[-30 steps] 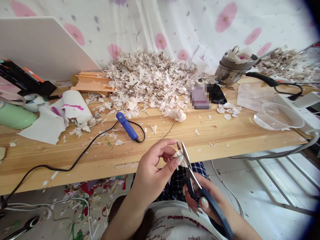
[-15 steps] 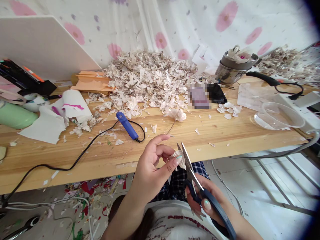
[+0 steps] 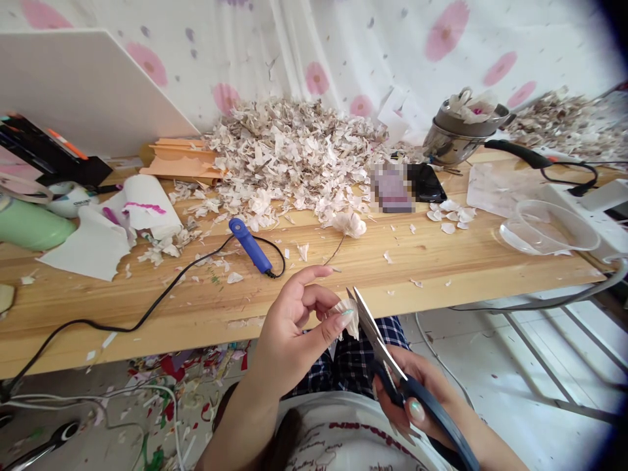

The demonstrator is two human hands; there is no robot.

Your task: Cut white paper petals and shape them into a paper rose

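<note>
Your left hand point(image 3: 289, 333) was pinched together on a small pleated pale piece point(image 3: 352, 320), held up in front of the near edge of the bench point(image 3: 422, 261), above your lap. Your right hand point(image 3: 417, 389) was closed around the dark handles of the scissors point(image 3: 375, 337). Their blades pointed up and stood slightly apart, right beside the piece; whether they touched it, you could not tell from this view.

Toward the back right of the bench, a shiny metal pot point(image 3: 447, 147) had a dark grey bowl point(image 3: 464, 123) seated in its top, and in that bowl lay crumpled pale paper point(image 3: 475, 109) with a spot of pink; what was deeper in the pot was hidden. At the right end, a clear round plastic dish point(image 3: 544, 229) sat near the white power strip point(image 3: 583, 216). At the back left, a black holder point(image 3: 81, 173) had pens and an orange-tipped tool standing at a slant in it.

A large loose heap of pale scraps point(image 3: 294, 154) lay on the open bench against the curtain, outside any container. In front of it were a pale flower point(image 3: 349, 224) on a thin stem and a blue corded tool point(image 3: 250, 248).
</note>
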